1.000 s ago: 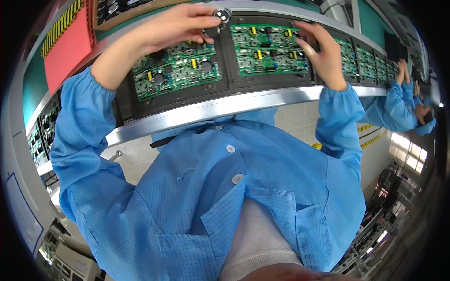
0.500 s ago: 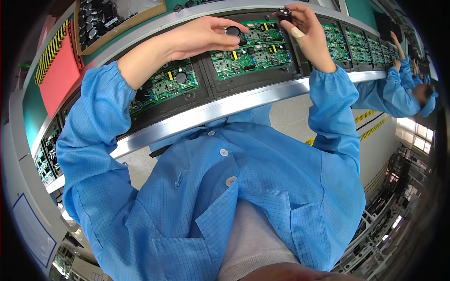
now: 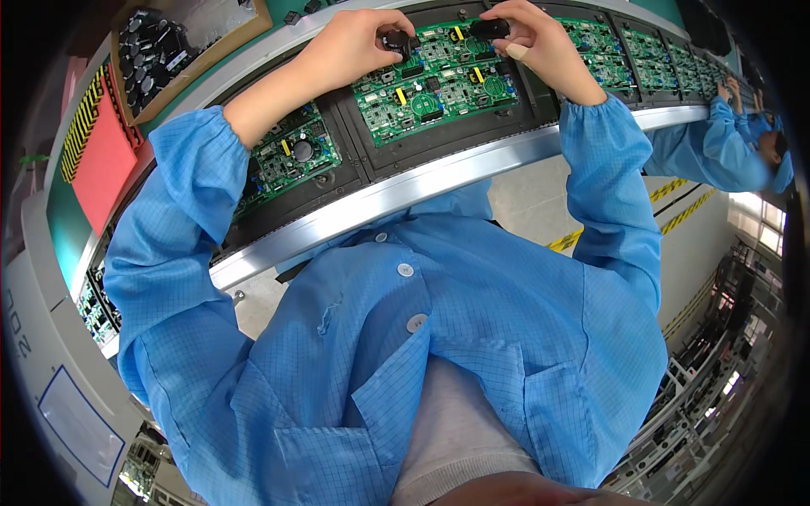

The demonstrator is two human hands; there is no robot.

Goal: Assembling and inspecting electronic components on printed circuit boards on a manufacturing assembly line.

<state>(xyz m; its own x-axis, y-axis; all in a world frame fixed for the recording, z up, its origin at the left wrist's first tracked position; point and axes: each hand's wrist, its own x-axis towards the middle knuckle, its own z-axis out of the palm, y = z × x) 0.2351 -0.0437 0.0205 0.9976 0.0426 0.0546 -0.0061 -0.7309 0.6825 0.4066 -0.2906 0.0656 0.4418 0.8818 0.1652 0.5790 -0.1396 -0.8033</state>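
My left hand (image 3: 363,42) is closed on a black cylindrical capacitor (image 3: 395,44), held low over the far left part of a green circuit board (image 3: 396,121). Between the thumb and fingers of my right hand (image 3: 540,40) is a second black capacitor (image 3: 488,30), lying on its side above the board's far edge. The board sits in a dark carrier frame (image 3: 361,160) and carries yellow and small black parts. To the left, a neighbouring board (image 3: 274,164), partly hidden by my left arm, has a round black capacitor (image 3: 303,150) standing on it.
An open cardboard box (image 3: 190,72) of black capacitors stands at the far left, near a red sheet (image 3: 105,152). A metal rail (image 3: 371,198) runs along the near edge. More boards (image 3: 595,59) continue rightward, where another person in blue (image 3: 704,152) works.
My left hand has moved left and away from me with its capacitor. The capacitor in my right hand has tipped from upright onto its side and shifted left. The whole view has shifted a little.
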